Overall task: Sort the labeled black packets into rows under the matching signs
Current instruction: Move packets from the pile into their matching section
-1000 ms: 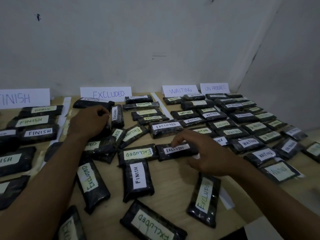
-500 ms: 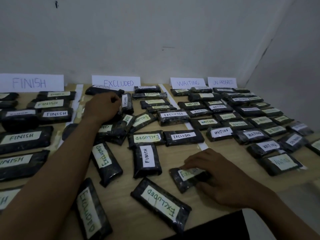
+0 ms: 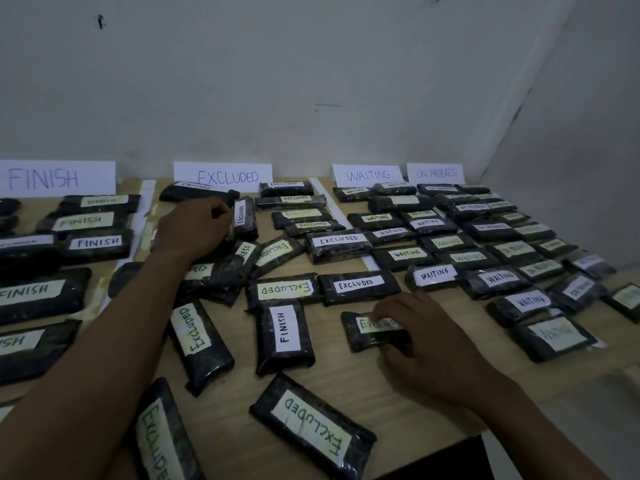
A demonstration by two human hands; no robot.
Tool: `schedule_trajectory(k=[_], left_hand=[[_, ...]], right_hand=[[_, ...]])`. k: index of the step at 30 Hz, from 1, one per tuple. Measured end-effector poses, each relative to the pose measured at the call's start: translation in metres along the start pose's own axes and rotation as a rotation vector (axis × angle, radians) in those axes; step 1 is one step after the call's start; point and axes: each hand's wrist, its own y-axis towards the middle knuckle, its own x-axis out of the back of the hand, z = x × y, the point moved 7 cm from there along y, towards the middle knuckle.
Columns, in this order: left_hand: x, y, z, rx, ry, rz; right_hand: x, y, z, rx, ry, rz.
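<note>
While right hand [image 3: 433,344] pinches an EXCLUDED packet [image 3: 358,337] (lying flat), left hand [image 3: 194,230] rests curled; grip unclear.

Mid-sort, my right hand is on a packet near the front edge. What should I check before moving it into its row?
1. Grip: the right hand has fingers over the top and the thumb at the near edge of the EXCL packet, which lies flat on the table: ok.
2. Label match: the visible letters read EXCL, fitting the EXCLUDED sign: ok.
3. Landing room: bare table shows between it and the white-labelled EXCLUDED packet: ok.
4. Left hand: it rests curled on packets farther back; whether it holds one: cannot tell.
5. Zone purity: a FINISH packet lies among the EXCLUDED ones: not ok.
</note>
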Motion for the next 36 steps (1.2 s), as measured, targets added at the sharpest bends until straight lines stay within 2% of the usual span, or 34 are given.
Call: schedule_trajectory(k=[3,6,10,13,19,22,24,26,31,33,36], left_hand=[[0.001,0.000,-0.001,0.000,0.005,-0.004],[0.001,-0.002,-0.001,0.006,0.008,0.000],[0.003,-0.003,-0.003,0.010,0.008,0.004],[0.004,-0.004,-0.003,0.016,0.000,0.005],[0.005,-0.002,-0.002,0.026,-0.034,0.024],[0.003,0.000,0.001,0.056,-0.081,0.056],[0.001,0.002,0.001,0.072,-0.149,0.081],[0.004,0.003,0.002,0.093,-0.189,0.097],[0.010,0.007,0.003,0.151,-0.267,0.192],[0.018,0.010,0.009,0.196,-0.320,0.175],[0.033,0.017,0.017,0.239,-0.399,0.121]], right_hand=[[0.005,-0.003,0.005,-0.003,0.006,-0.047],[0.013,-0.013,0.030,0.047,0.150,-0.082],[0.005,-0.023,0.079,0.082,0.346,0.189],[-0.010,-0.022,0.096,0.077,0.257,0.383],[-0.013,-0.006,0.092,0.219,0.134,0.413],[-0.002,0.006,0.083,0.222,0.155,0.456],[0.009,0.023,0.078,0.182,0.243,0.415],[0.017,0.057,0.070,0.172,0.283,0.271],[0.005,0.158,0.049,0.137,0.226,-0.026],[-0.008,0.186,0.042,0.131,0.139,-0.074],[-0.035,0.207,0.028,0.095,0.050,-0.037]])
